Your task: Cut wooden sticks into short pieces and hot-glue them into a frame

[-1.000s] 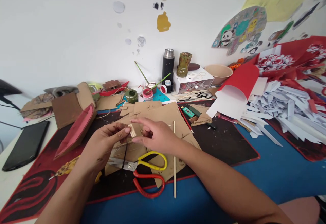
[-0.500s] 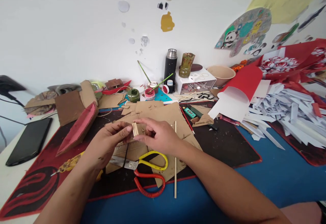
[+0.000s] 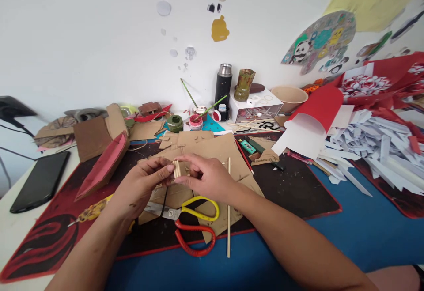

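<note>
Between my two hands is a small bundle of short wooden sticks (image 3: 177,169), held upright over the cardboard. My left hand (image 3: 150,176) pinches it from the left with thumb and fingers. From the right, my right hand (image 3: 205,174) closes thumb and forefinger on its ends. Just below lie scissors (image 3: 174,213) with one yellow and one red handle, blades pointing left. A long wooden stick (image 3: 229,224) lies to the right of the scissors, partly behind my right wrist. Flat cardboard sheets (image 3: 218,149) spread beneath my hands.
A pink-lined cardboard boat (image 3: 102,167) and a black phone (image 3: 39,183) lie at left. A yellow-handled pointed tool (image 3: 91,213) is by my left forearm. Paint jars (image 3: 175,123), a black flask (image 3: 223,83) and a white box (image 3: 255,107) stand behind. White paper strips (image 3: 380,149) pile up at right.
The whole view has shifted slightly, with things appearing a little further right. My hands keep the same grip on the stick bundle.
</note>
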`<state>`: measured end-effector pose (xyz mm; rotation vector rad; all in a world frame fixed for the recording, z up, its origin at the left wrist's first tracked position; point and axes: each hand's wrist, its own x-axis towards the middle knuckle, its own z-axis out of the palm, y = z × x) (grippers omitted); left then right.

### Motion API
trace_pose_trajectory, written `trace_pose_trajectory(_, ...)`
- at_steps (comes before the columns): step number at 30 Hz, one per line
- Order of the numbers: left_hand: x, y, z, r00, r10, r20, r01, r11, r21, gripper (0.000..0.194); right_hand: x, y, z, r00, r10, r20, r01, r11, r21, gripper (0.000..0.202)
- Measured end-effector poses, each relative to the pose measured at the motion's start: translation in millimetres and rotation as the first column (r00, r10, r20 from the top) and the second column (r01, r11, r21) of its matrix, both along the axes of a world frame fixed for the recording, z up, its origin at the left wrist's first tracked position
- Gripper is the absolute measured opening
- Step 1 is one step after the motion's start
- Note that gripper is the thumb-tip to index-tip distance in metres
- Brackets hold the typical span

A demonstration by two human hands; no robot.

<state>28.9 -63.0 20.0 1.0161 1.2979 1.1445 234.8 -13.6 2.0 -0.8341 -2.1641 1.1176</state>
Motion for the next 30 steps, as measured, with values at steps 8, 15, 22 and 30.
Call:
trace_pose_trajectory(8, 1.1, -0.9, -1.7, 0.992, 0.049, 0.115, -0.042, 0.997, -0.065, 0.046, -0.4, -0.6, -1.8, 0.997, -0.008, -0.071, 0.006, 0.999, -0.037, 0.061)
trace_pose_trajectory(15, 6.0, -2.8, 0.7, 0.944, 0.040, 0.329, 0.011, 0.988, -0.152, 0.048, -0.7, -2.4, -0.9, 0.985, 0.005, -0.170, -0.021, 0.995, -0.093, 0.063)
trace_pose_trajectory(22, 5.7, -3.3, -5.6, 0.889, -0.002, 0.458, 0.091, 0.981, -0.173, 0.045, -3.0, -3.7, -3.4, 0.973, 0.027, -0.228, -0.050, 0.994, -0.097, 0.063)
trace_pose_trajectory(30, 4.8, -4.3, -9.8, 0.857, -0.045, 0.514, 0.145, 0.977, -0.158, 0.043, -4.2, -2.8, -5.1, 0.974, 0.028, -0.225, -0.042, 0.998, -0.055, 0.064)
